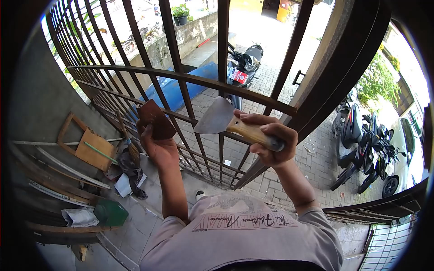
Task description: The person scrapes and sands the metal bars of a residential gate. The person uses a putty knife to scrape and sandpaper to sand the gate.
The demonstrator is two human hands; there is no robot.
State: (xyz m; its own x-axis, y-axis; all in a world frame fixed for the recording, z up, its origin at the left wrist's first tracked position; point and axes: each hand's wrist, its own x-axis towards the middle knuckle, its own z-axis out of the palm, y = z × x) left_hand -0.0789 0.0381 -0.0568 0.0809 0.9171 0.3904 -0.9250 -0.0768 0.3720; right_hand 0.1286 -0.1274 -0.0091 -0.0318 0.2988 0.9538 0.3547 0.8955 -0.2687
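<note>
My left hand (158,147) is closed on a reddish-brown sheet of sandpaper (157,121), its thumb laid over the near face. In my right hand (276,137) is a putty knife (216,117), gripped by its wooden handle with the wide metal blade pointing left. The blade's left corner is a short way from the sandpaper. Both hands are raised in front of a brown metal grille (181,79), whose bars show behind and between them.
A thick gate post (332,72) rises right of the grille. Beyond the bars are a parked motorbike (246,63) and a blue sheet (199,81). More motorbikes (366,144) stand to the right. Against the left wall are a broom (132,149), a wooden board (96,151) and a green container (110,212).
</note>
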